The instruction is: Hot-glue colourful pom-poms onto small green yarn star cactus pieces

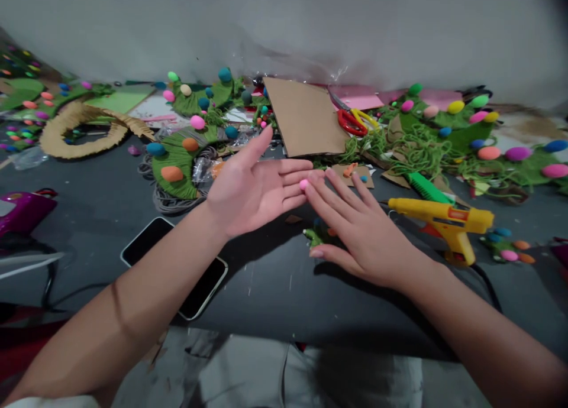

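Note:
My left hand (pixel 252 189) is turned palm up with its fingers stretched out. Across its fingertips, the flat fingers of my right hand (pixel 355 230) reach palm down. A small pink ball of clay-like stuff (pixel 304 185) sits between the fingertips of both hands, touching them. Under my right thumb, partly hidden, lies a small green piece (pixel 314 238) with coloured balls. Just right of that hand rests a yellow glue gun (pixel 444 216). Beneath my left forearm is a dark phone (pixel 204 290) with a pale edge.
A cardboard sheet (pixel 306 115) and red-and-yellow-handled scissors (pixel 355 122) lie at the back. Green wrapped shapes with coloured balls (pixel 175 162) stand behind my left hand. Others lie in green yarn (pixel 417 148) at right. Farther left are a tan ring (pixel 53 137) and a purple tool (pixel 29 210).

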`<state>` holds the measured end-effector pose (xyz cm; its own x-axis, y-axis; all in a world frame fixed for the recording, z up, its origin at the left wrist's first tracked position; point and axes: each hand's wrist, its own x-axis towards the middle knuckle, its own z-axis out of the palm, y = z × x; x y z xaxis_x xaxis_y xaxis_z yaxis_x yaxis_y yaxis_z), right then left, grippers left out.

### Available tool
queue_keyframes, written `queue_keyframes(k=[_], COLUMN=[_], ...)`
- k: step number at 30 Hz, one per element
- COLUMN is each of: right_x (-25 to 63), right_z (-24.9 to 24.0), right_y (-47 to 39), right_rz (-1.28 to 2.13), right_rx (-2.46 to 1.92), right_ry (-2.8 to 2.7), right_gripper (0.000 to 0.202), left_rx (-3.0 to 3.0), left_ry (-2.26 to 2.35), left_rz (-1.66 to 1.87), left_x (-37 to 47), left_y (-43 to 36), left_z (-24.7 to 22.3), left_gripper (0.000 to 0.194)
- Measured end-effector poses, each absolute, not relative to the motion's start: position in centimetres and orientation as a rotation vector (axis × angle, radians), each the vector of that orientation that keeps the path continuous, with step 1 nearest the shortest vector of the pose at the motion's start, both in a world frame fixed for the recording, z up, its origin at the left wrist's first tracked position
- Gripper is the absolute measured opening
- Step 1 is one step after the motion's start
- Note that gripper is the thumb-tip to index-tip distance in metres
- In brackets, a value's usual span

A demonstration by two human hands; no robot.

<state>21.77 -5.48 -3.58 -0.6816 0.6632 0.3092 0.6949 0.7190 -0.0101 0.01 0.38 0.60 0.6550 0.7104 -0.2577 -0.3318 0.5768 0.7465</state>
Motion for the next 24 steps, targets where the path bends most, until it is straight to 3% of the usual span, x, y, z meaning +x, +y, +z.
queue_keyframes(k=[4,10,17,24], right_x=[21.7,22.5,23.6,25.4], right_z=[-3.6,-3.5,-2.7,-0.7], right_y=[-5.5,-5.1,-5.3,-6.2], right_rz=[-0.138,-0.083,0.021,0.270], right_rx=[-1.061,-1.178,-1.136,-1.006], right_ry=[-2.637,-2.543,-2.421,-2.345], right_gripper=[0.094,0.086,0.078,0.038], left_rx=[0.796,0.744,1.197,1.916], left_ry=[0.566,0.610,0.760,0.932], left_rz=[0.545,0.606,0.597,0.506], left_x=[-0.1,-0.2,-0.3,-1.3], left_y=[0.5,0.5,0.2,0.5], left_z=[0.2,-0.6,-0.4,0.2], left_gripper=[0.058,0.019,0.018,0.027])
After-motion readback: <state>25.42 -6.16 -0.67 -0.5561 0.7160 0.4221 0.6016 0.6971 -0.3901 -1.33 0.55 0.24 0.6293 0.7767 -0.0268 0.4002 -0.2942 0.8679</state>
